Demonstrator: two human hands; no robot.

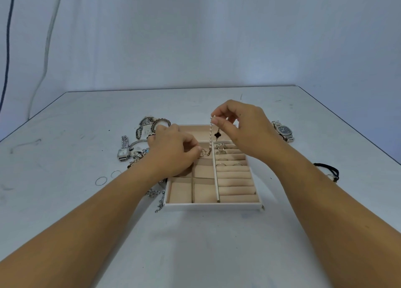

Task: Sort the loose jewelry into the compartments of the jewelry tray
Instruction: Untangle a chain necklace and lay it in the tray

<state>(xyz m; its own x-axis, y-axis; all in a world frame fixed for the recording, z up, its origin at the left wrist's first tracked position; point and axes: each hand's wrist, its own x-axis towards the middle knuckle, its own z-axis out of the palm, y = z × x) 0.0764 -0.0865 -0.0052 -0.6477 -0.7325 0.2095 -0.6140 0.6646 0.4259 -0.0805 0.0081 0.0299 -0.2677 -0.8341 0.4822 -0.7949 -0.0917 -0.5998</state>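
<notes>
Pinched at its top end between thumb and forefinger of the right hand point(240, 127): a pearl strand point(210, 135) of small white beads, hanging straight down above the far middle of the tray point(213, 206). Beside it, from the same pinch, a thin chain with a black clover charm point(217, 135). Gold clasp point(209, 152) at the strand's lower end, down in a far compartment just left of the long divider.

Left hand point(175, 151) low over the tray's left side, fingers point(198, 149) curled and drawn together right by the clasp and a small gold piece point(204, 152); actual grip on either not clear.

Tray white outside, beige-lined inside: square compartments on the left, padded ring rolls point(235, 179) on the right. Several rings point(221, 146) tucked into the far rolls, near rolls bare.

On the worktop point(86, 124), left of the tray: a silver watch point(123, 149), a heap of bracelets point(160, 122), two thin hoops point(101, 181) and a silver chain point(160, 201) against the tray's near-left corner. To the right: a dark-faced watch point(284, 131) partly behind the right hand, and a black cord point(327, 170) farther out.
</notes>
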